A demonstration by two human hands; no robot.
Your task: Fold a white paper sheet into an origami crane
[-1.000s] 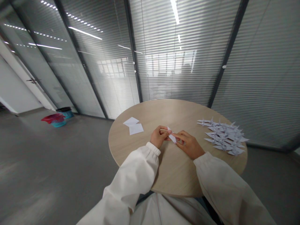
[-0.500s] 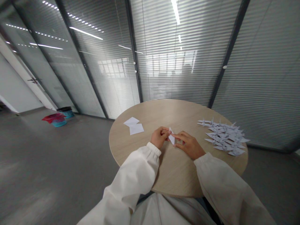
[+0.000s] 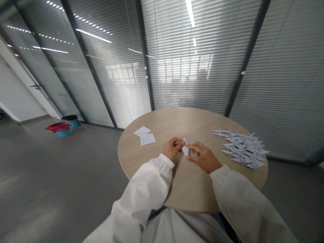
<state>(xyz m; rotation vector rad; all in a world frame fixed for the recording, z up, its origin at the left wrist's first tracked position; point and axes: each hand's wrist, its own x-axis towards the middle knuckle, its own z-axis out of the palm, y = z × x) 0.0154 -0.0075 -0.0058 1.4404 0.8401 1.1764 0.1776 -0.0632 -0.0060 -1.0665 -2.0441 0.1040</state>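
A narrow folded piece of white paper [image 3: 185, 147] stands between my hands above the middle of the round wooden table [image 3: 162, 123]. My left hand [image 3: 172, 149] pinches its upper left side, and my right hand [image 3: 204, 157] holds its right side with the fingertips. Part of the fold is hidden by my fingers. Two loose white paper squares [image 3: 144, 136] lie overlapping to the left of my left hand. To the right of my right hand is a large pile of folded paper cranes [image 3: 241, 148].
Glass partitions with slatted blinds [image 3: 192, 67] stand beyond the table. A teal bin with red plastic [image 3: 63, 130] and a dark-lidded bin [image 3: 71, 120] sit on the grey floor [image 3: 55, 175] at the far left, near a white door [image 3: 37, 87].
The folded paper has turned slightly more upright between my fingers. My hands stay close together over the same part of the table.
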